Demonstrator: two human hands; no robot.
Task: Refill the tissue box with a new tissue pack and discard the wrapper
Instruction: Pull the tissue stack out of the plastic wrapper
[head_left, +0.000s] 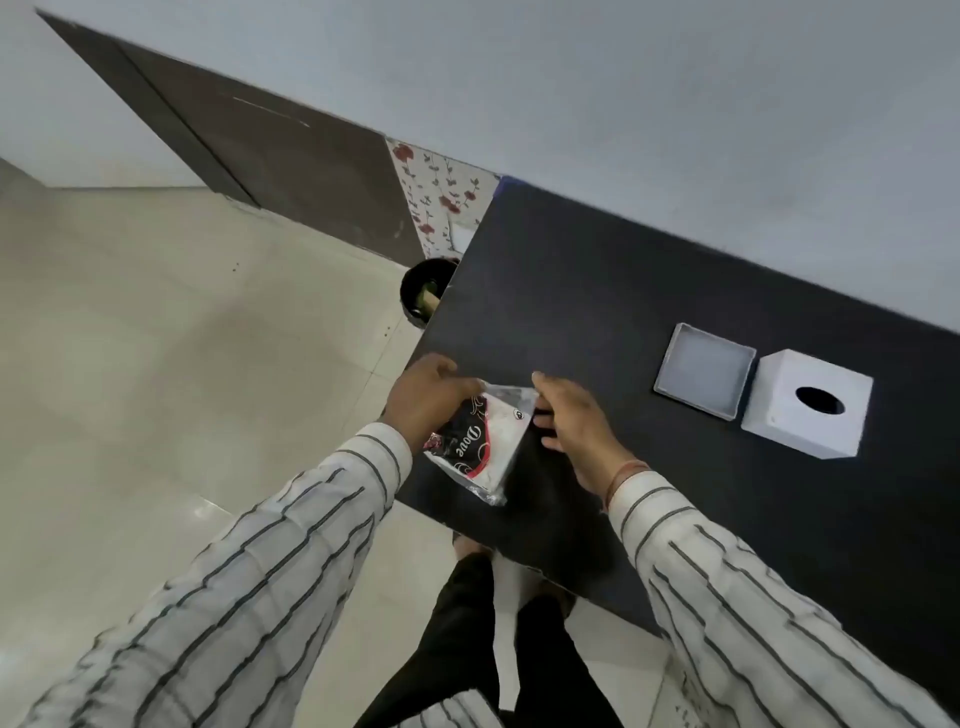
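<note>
A tissue pack (480, 441) in a clear wrapper printed black, red and white hangs over the near left part of the black table (571, 291). My left hand (428, 397) grips its left side. My right hand (574, 421) pinches the wrapper's top right corner. To the right on the table stands the white tissue box cover (810, 402) with a round dark hole on top. Its white base tray (704, 369) lies open and empty just left of the cover.
A black bin (423, 291) with something green inside stands on the tiled floor by the table's far left corner. A dark door and a floral panel (441, 197) back it. My legs and feet are below the table's near edge.
</note>
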